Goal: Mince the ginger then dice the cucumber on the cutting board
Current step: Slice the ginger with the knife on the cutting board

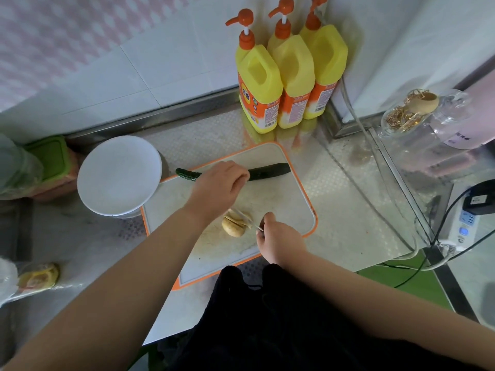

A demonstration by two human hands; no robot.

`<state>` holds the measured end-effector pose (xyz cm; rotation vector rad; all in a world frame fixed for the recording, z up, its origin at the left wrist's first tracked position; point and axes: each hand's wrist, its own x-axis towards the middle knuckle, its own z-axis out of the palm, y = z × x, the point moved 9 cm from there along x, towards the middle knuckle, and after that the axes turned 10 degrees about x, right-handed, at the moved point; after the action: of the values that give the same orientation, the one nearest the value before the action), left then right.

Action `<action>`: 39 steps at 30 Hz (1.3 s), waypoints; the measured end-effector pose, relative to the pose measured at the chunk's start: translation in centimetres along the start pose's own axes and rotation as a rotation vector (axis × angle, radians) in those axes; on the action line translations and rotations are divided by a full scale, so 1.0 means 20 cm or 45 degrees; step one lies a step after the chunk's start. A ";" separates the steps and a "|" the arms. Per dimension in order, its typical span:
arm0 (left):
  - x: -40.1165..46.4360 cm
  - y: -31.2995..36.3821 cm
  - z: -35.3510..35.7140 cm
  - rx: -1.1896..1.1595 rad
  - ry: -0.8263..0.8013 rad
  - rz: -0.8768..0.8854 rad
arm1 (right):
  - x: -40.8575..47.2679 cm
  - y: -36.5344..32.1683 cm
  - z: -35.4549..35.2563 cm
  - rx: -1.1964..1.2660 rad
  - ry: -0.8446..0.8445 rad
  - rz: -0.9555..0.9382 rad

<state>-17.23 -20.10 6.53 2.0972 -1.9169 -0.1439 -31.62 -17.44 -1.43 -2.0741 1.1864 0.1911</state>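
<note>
A white cutting board [289, 199] with an orange rim lies on the steel counter. A dark green cucumber [270, 171] lies across its far edge. My left hand [217, 191] covers the cucumber's middle with fingers curled down onto it; whether it grips the cucumber is unclear. A pale yellow piece of ginger [232, 228] sits mid-board, partly cut into slices. My right hand [278, 238] is closed around the handle of a small knife [245, 217], whose blade rests across the top of the ginger.
A white round bowl [119, 175] stands left of the board, touching its corner. Three yellow pump bottles [286, 76] stand at the back wall. A green-lidded box [51, 156] is far left, a glass jar [407, 119] and a power strip [463, 226] with cables to the right.
</note>
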 end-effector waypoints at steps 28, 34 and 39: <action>-0.17 -0.07 0.54 0.239 -0.864 -0.032 | -0.03 0.29 -0.12 0.300 0.115 0.241; -0.15 -0.08 0.54 0.170 -0.847 -0.019 | -0.04 0.31 -0.11 0.305 0.102 0.245; -0.14 -0.09 0.56 0.133 -0.869 -0.009 | -0.05 0.33 -0.12 0.288 0.105 0.254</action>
<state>-18.88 -18.88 -4.90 2.3160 -2.3074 -0.8781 -37.97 -20.49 -2.69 -1.7828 1.3985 0.0610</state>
